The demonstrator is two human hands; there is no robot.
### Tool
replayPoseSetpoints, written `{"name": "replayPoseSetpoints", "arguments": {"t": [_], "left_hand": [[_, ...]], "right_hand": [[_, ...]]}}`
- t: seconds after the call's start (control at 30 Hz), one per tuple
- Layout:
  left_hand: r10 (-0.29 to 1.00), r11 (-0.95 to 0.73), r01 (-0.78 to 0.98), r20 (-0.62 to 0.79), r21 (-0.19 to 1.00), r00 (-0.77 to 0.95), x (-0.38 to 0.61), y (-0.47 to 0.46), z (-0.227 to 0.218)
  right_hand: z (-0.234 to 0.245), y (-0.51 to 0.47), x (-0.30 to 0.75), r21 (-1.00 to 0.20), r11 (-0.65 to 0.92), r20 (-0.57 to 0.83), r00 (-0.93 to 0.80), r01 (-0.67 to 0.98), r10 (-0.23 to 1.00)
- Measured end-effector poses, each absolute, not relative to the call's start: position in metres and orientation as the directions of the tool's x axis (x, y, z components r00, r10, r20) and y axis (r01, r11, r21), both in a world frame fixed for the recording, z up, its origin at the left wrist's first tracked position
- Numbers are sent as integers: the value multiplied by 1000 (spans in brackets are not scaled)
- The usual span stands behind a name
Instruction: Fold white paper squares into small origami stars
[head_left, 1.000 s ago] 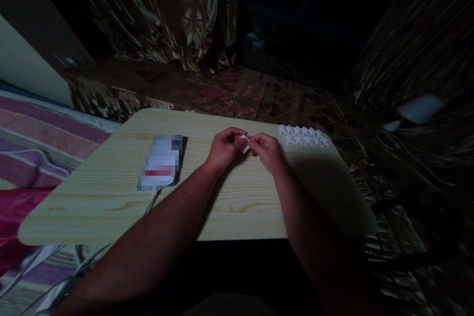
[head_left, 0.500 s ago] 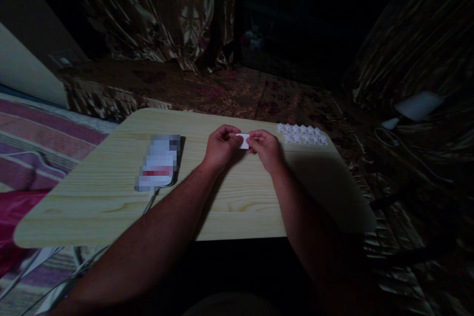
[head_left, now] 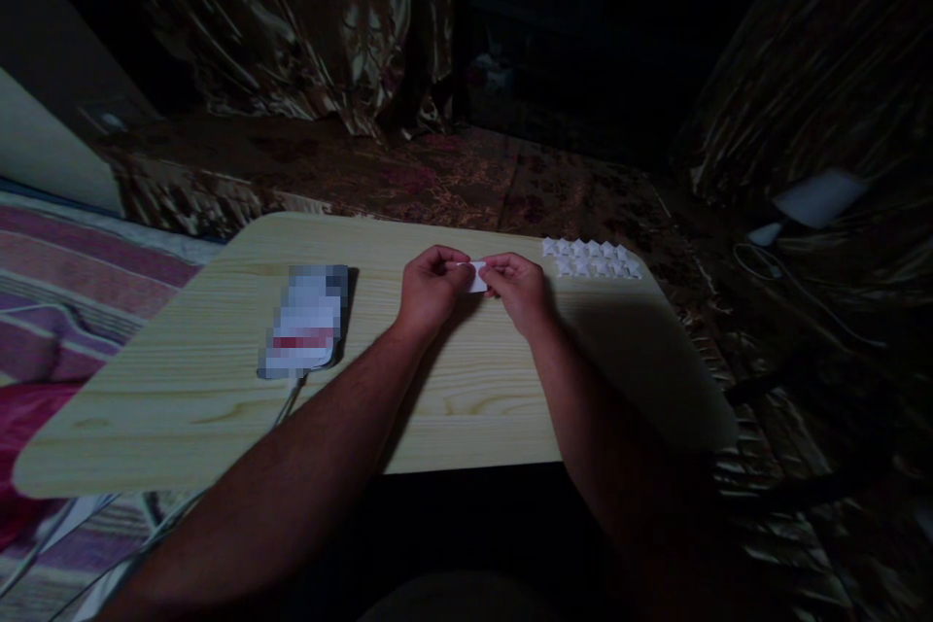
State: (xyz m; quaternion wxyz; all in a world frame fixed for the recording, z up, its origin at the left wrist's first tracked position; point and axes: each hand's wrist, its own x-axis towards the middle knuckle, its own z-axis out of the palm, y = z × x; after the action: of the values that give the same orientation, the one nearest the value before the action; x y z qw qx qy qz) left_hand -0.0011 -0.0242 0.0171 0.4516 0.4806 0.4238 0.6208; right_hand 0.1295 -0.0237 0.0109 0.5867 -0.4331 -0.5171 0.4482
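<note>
Paper [head_left: 476,282] between left grip [head_left: 429,292] and right [head_left: 525,292]

Both hands [head_left: 429,290] near each other, fingers [head_left: 441,255] curled, thumbs [head_left: 462,278] inward; forearms [head_left: 321,428] stretched forward, converging

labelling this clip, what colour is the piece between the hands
The piece is white, seen in the head view.

phone [head_left: 304,321]: table [head_left: 466,398], left | paper piece [head_left: 476,278]: between left grip [head_left: 431,290] and right grip [head_left: 519,290] | paper stars [head_left: 594,253]: far right corner
</note>
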Motion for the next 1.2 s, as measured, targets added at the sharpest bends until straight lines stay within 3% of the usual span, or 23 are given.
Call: {"name": "replayPoseSetpoints", "arguments": {"t": [1.2], "left_hand": [[973, -207, -177, 184, 962, -139, 0, -26, 18]], "right_hand": [[15, -26, 128, -980, 195, 192, 75, -35, 979]]}}
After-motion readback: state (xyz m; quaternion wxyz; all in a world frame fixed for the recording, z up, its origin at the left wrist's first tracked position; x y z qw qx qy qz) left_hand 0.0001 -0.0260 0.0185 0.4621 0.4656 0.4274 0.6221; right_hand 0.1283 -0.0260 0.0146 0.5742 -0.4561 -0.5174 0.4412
